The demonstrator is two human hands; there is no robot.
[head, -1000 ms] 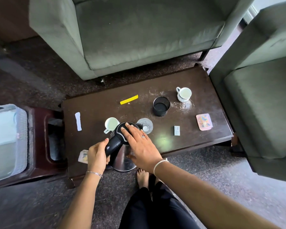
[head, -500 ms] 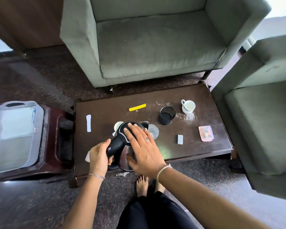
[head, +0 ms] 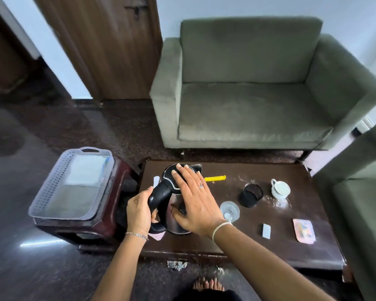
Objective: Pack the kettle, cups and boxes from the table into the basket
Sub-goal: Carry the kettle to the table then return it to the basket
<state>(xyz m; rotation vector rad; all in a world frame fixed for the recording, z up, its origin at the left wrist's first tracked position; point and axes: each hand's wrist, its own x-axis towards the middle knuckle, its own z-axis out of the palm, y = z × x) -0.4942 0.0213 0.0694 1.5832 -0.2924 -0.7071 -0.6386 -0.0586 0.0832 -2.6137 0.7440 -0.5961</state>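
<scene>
The kettle [head: 175, 198] is in both my hands now and has come up off the near-left part of the surface [head: 237, 242], where a second ago it stood lower and closer to me; its steel body hangs over that spot, with a small pink box just showing beneath it. My left hand [head: 139, 210] is wrapped tight around the black handle, and my right hand [head: 193, 199] lies flat and spread across the lid, fingers [head: 183, 171] reaching to the far rim, steadying it rather than gripping. My view has lifted too, so the grey basket [head: 52, 187] on the low stand to my left is now fully in sight, with what looks like a folded cloth lying in it and room to spare. I take that to mean the kettle goes first: I need to swing it left, clear the edge of the surface and set it down upright. Behind it wait the white cup [head: 280, 189], the black cup [head: 251, 195], a clear glass lid or coaster [head: 229, 210], a small grey box [head: 266, 230], a pink box [head: 304, 230] near the right edge, and a yellow strip [head: 215, 178]. The second white cup is hidden behind the kettle, so I cannot tell where it stands.
</scene>
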